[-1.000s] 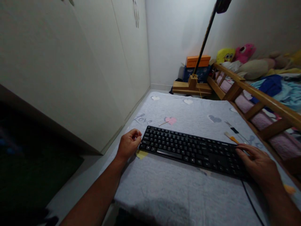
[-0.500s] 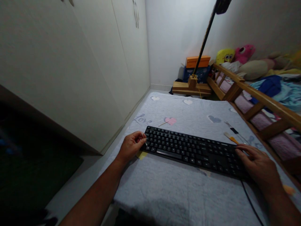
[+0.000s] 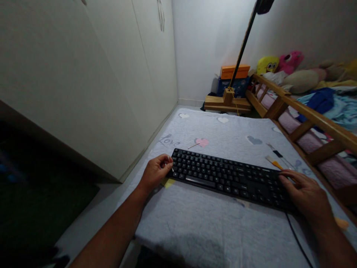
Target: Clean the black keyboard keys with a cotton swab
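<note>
A black keyboard (image 3: pixel 212 172) lies at a slant on a cloth-covered table, its cable running off toward the near right. My left hand (image 3: pixel 155 170) is closed at the keyboard's left end, pinching a thin white cotton swab (image 3: pixel 172 169) whose lower tip points down at the keys by the left edge. At the other end, my right hand (image 3: pixel 308 191) grips the keyboard's right side, thumb over the number keys; its other fingers are partly hidden. Beyond the keyboard a second cotton swab (image 3: pixel 193 145) rests on the cloth near a printed pink heart.
Behind my right hand lie a flat brush with an orange handle (image 3: pixel 276 164) and a slim black-and-clear tool (image 3: pixel 277 153). A wooden bed rail (image 3: pixel 315 113) borders the table's right side; a white wardrobe (image 3: pixel 111 82) stands left. A pole on a wooden base (image 3: pixel 227 102) stands beyond.
My left hand and the swab in it have shifted very slightly at the keyboard's left edge. The right hand keeps its hold, and the keyboard stays in place.
</note>
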A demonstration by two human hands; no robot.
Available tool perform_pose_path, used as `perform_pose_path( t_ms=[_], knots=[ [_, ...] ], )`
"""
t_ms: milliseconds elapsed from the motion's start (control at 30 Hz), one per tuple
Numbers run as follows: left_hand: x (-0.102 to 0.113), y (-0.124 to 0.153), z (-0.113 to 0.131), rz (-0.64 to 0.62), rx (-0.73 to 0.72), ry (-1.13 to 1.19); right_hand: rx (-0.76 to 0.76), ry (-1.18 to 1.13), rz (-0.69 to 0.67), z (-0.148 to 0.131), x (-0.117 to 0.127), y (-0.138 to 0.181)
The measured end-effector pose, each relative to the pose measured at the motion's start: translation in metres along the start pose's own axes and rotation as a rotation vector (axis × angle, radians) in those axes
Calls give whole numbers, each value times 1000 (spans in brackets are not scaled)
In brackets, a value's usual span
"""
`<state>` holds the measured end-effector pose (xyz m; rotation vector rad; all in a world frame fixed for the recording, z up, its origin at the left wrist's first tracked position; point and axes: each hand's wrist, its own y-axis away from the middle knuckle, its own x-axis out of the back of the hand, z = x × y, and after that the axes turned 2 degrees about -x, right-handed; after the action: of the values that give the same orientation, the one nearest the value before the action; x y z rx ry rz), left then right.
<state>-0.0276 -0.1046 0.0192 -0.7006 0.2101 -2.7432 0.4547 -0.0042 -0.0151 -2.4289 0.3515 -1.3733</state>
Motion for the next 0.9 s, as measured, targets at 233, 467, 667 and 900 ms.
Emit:
perform_pose_path(
  t_ms=[233, 467, 667, 900],
  knots=[
    [4, -2, -10, 81, -3, -107, -35, -12, -25, 0, 0, 1],
    [4, -3, -11, 139, 21, -135, -45, -2, -28, -3, 1, 0],
    [5, -4, -13, 233, 6, -108, -18, -2, -16, 0, -1, -1],
    [2, -3, -14, 207, 5, -121, 16, 14, 9, 2, -2, 0]
  ],
)
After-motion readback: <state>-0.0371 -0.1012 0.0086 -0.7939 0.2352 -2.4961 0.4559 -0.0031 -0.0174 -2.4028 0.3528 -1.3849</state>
